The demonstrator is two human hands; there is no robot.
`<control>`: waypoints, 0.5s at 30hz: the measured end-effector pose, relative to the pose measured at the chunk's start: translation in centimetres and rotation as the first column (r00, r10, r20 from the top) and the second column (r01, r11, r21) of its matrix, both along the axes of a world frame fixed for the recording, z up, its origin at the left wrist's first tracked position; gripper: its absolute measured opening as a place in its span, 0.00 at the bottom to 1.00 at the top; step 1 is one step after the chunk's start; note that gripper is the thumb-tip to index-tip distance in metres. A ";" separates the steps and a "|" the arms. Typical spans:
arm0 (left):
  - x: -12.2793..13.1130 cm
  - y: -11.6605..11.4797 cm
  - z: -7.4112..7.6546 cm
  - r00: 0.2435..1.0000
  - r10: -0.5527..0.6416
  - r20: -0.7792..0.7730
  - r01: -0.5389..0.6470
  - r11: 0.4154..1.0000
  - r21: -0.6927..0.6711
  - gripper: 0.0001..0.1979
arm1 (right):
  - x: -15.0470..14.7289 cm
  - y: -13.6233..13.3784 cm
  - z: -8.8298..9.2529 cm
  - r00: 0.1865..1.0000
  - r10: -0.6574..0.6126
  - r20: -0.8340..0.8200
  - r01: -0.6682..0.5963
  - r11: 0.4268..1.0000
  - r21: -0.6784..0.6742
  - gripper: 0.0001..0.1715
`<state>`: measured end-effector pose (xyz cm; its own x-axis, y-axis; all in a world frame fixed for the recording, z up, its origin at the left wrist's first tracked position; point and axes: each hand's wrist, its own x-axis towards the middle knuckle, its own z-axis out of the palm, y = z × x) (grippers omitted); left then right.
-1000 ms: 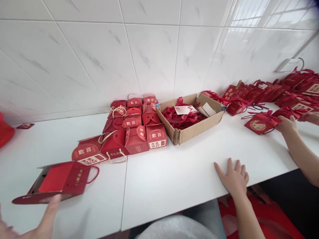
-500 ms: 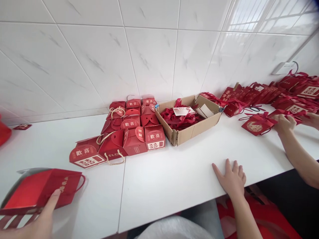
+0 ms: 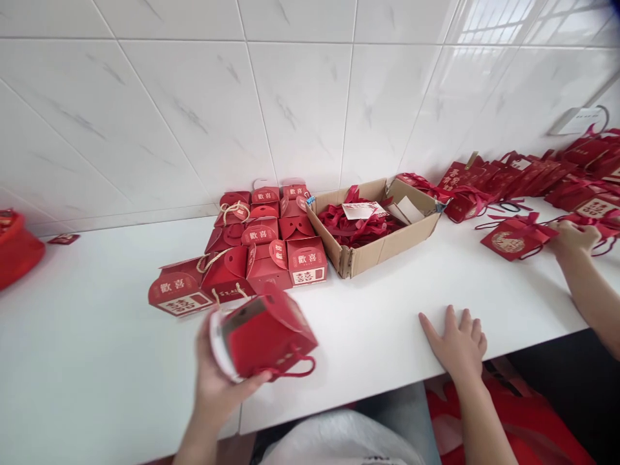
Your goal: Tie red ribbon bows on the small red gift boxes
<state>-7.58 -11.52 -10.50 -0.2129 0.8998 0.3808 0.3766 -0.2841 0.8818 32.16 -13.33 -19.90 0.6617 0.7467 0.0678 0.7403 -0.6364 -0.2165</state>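
Cupping the open end of a red, boxy card carton (image 3: 274, 336) with a red cord loop (image 3: 301, 374), the left hand (image 3: 213, 385) has fingers and thumb closed round it, tilted over the white worktop (image 3: 361, 336). The right hand (image 3: 460, 345) lies spread on the worktop, holding nothing! The carton looks light, stiffish, yet easily dented: take its flat side walls gently.

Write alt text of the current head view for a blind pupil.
The left hand holds an open red box over a white table; the right hand lies spread on it. Behind, more boxes stand beside a carton of ribbons; a co-worker's hand is at right.
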 end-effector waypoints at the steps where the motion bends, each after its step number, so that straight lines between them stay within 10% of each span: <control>1: 1.1 0.5 -1.0 0.993 -0.107 0.042 0.111 0.990 -0.092 0.57 | 0.1 0.0 0.0 1.000 0.001 -0.007 -0.001 1.000 -0.003 0.52; 6: 5.4 0.6 -5.1 0.935 -0.322 0.145 0.351 0.898 -0.266 0.51 | 0.2 -0.1 0.0 1.000 0.005 -0.025 -0.005 1.000 -0.020 0.52; 15: 6.5 0.3 -6.3 0.955 -0.249 0.164 0.284 0.927 -0.244 0.36 | 0.3 0.3 -0.1 0.996 -0.033 -0.078 0.034 0.999 0.015 0.51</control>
<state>-1.05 -11.17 -16.84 0.0175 0.9938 0.1095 0.1986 -0.1108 0.9738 32.51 -13.07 -19.98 0.6899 0.7234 0.0267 0.6992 -0.6564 -0.2832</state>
